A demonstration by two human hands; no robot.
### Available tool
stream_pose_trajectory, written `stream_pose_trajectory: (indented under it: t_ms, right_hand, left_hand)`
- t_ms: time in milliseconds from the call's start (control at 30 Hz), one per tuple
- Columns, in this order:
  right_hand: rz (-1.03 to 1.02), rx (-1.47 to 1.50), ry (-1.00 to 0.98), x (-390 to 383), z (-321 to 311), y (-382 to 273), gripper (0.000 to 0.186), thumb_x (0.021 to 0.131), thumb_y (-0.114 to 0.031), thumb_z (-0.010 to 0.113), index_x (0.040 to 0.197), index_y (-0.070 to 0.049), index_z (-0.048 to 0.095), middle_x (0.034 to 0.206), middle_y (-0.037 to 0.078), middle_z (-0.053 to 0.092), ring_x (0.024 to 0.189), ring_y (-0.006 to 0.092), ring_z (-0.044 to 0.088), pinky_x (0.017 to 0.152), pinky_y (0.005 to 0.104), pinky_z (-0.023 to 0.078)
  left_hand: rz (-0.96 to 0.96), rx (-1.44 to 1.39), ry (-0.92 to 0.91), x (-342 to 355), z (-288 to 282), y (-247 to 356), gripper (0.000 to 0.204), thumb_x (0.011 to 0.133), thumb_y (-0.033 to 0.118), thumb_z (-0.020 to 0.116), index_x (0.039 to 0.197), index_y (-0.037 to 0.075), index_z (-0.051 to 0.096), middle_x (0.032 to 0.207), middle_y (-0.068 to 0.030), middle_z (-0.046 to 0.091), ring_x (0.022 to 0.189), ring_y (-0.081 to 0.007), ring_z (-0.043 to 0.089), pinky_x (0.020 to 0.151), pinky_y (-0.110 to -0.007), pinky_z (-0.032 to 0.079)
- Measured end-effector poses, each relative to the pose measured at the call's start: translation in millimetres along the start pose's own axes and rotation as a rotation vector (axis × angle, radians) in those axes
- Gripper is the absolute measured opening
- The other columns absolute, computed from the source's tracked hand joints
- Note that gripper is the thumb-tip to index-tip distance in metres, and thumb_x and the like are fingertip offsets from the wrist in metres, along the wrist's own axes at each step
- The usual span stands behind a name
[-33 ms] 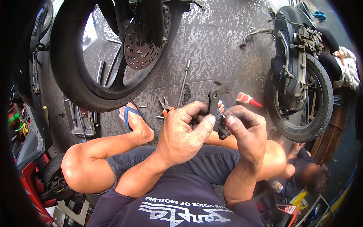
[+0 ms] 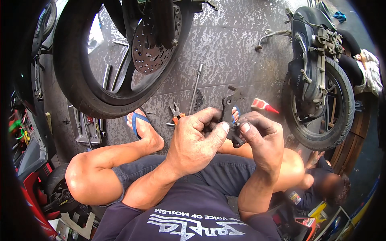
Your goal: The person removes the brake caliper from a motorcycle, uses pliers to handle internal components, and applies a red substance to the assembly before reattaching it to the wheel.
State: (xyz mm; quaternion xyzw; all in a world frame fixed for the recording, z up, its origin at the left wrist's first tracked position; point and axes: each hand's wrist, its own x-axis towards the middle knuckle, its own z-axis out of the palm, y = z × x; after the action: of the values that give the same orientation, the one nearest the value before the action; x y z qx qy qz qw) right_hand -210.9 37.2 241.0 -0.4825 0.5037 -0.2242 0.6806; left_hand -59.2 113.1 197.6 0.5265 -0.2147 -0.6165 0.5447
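Above my lap, both hands grip a dark metal brake caliper bracket [image 2: 226,106] with holes and short pins. My left hand [image 2: 196,140] pinches its left side between thumb and bent fingers. On the other side, my right hand [image 2: 264,138] is closed around the lower part, thumb tip close to the left thumb. Fingers cover much of the bracket's middle. Beyond my left hand, orange-handled pliers [image 2: 176,113] lie on the floor. A red-and-white tube-like item with a pointed tip [image 2: 265,106] lies past my right hand.
A motorcycle front wheel [image 2: 76,86] with a drilled brake disc [image 2: 149,52] stands ahead left. At right is another wheel [image 2: 349,108] with an engine unit. A long bar [image 2: 196,85], a holed plate [image 2: 198,99] and a tool tray [image 2: 94,141] lie on the floor. Another person [image 2: 319,186] sits lower right.
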Motion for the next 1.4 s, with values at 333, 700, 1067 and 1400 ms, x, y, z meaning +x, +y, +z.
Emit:
stream_pose_trajectory:
  t_ms: [333,700,1067,1400]
  right_hand:
    - [0.015,0.008,0.028,-0.2,-0.2,0.4,0.009,0.089,0.003,0.06,0.084,0.008,0.065,0.073,0.007,0.061,0.069,0.0115,0.054,0.065,0.0257,0.043]
    - [0.021,0.007,0.057,0.0,-0.8,-0.4,0.012,0.088,0.0,0.062,0.081,0.009,0.067,0.078,0.009,0.064,0.075,0.0141,0.053,0.079,0.031,0.042]
    - [-0.073,0.008,0.012,1.4,-0.7,1.9,0.007,0.086,0.003,0.065,0.086,0.01,0.068,0.086,0.011,0.065,0.083,0.0165,0.056,0.082,0.0313,0.043]
    - [-0.136,-0.044,-0.043,-2.4,-3.4,0.4,0.014,0.085,0.0,0.068,0.095,0.01,0.069,0.091,0.012,0.065,0.089,0.0172,0.058,0.085,0.0309,0.044]
  left_hand:
    - [-0.01,-0.009,-0.021,0.8,-3.1,-2.3,0.015,0.093,0.011,0.062,0.1,-0.002,0.064,0.068,0.0037,0.056,0.06,-0.0001,0.046,0.051,-0.021,0.036]
    - [-0.003,-0.066,-0.032,1.5,-2.9,1.1,0.016,0.093,0.01,0.062,0.104,-0.001,0.065,0.072,0.0047,0.056,0.062,0.0008,0.045,0.052,-0.02,0.037]
    - [0.045,0.033,-0.037,2.6,-7.2,1.8,0.014,0.093,0.01,0.061,0.099,-0.002,0.065,0.071,0.0041,0.056,0.061,0.0005,0.045,0.051,-0.021,0.036]
    - [0.133,0.061,-0.054,4.0,-7.2,0.2,0.015,0.091,0.008,0.062,0.1,-0.003,0.065,0.071,-0.0001,0.058,0.06,-0.0016,0.046,0.052,-0.022,0.037]
